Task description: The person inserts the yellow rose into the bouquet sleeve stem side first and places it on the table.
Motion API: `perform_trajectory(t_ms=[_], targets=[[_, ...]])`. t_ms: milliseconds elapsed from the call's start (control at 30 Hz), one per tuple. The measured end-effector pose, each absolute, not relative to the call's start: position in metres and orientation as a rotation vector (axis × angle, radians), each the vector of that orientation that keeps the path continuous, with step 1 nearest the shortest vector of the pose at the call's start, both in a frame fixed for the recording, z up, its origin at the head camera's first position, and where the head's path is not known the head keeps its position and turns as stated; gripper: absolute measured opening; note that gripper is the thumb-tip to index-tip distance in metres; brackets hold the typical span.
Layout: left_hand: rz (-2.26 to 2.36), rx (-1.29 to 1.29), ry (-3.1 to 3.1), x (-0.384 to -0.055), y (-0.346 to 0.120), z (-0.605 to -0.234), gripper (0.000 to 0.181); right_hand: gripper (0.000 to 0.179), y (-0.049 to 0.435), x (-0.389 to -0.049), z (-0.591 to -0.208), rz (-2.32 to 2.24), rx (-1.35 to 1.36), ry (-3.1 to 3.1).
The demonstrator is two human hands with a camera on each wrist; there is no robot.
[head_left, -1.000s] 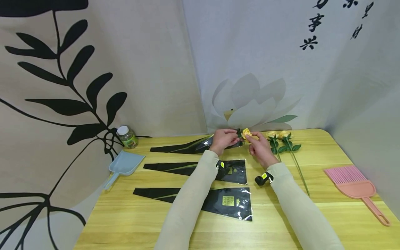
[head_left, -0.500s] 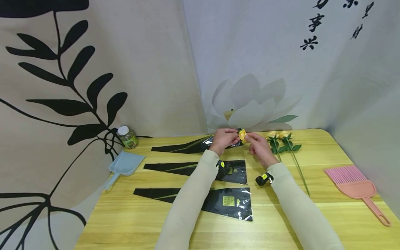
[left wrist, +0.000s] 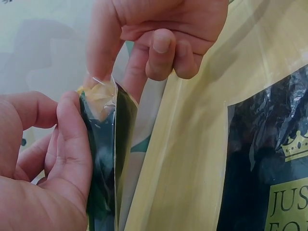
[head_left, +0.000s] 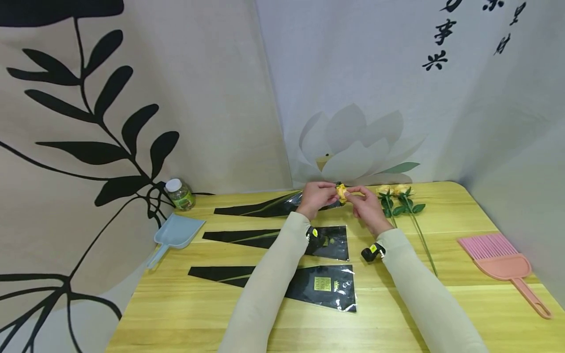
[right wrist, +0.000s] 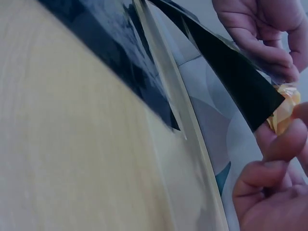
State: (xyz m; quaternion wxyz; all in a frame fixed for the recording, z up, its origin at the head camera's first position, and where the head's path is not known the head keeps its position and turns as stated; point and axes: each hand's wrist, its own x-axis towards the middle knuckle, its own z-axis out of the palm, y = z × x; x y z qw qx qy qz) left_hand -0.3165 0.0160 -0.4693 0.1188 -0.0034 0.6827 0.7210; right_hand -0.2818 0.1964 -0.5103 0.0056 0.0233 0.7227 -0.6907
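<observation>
At the far edge of the table, my left hand pinches the mouth edge of a black-and-clear flower sleeve. A yellow rose has its head at that mouth, partly behind the clear film in the left wrist view. My right hand holds the rose head between thumb and fingers. In the right wrist view, yellow petals show beyond the dark sleeve end. A green stem runs along the sleeve toward its narrow left end. Part of the sleeve is hidden behind my left hand.
Two more sleeves lie nearer me, a middle one and a front one, each with a stem along it. Yellow roses lie right of my hand. A pink brush, a blue dustpan and a lidded jar sit toward the sides.
The rose head has shifted slightly left, closer to my left hand and the sleeve mouth, with my right fingers following. My left hand stays nearly in place.
</observation>
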Motion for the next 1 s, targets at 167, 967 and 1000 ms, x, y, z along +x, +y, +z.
perform_trajectory(t_ms=[167,967,1000], targets=[[2.079,-0.002,2.041,-0.317,0.016,-0.469,0.014,0.041,0.195,-0.284,-0.511,-2.143,0.090,2.307],[2.091,0.010,1.960,-0.311,0.017,-0.468,0.022,0.034,0.185,-0.286,-0.505,-1.884,-0.067,2.493],[2.089,0.002,1.960,-0.310,0.017,-0.468,0.021,0.034,0.185,-0.286,-0.505,-1.865,-0.091,2.499]])
